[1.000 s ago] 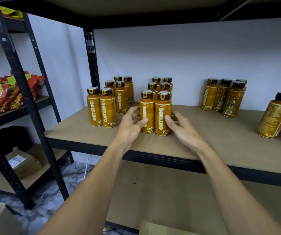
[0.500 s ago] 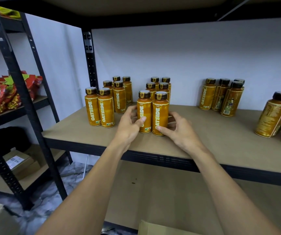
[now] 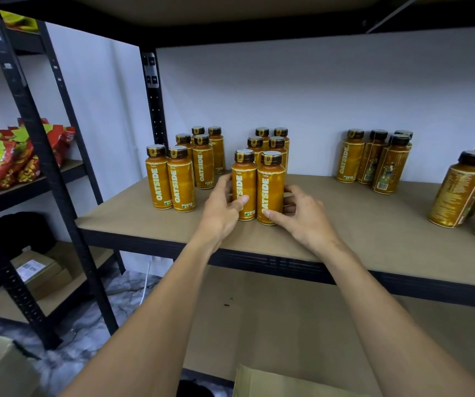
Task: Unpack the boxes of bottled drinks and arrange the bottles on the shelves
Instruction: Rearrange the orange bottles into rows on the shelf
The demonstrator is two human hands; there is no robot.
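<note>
Both front ones stand upright and touching near the front middle of the shelf (image 3: 345, 224): long axis vertical, dark caps up, orange bodies with white OATSIDE lettering running bottom to top on the side facing the camera. The left hand (image 3: 222, 207) curls round the left bottle (image 3: 243, 184) with its thumb on the label, and the right hand (image 3: 302, 216) wraps the right bottle (image 3: 270, 187) low down, thumb by the base. Four bottles (image 3: 277, 143) stand right behind them, six bottles (image 3: 203, 167) sit just left, and a looser bunch (image 3: 350, 159) well off right has its labels turned different ways.
</note>
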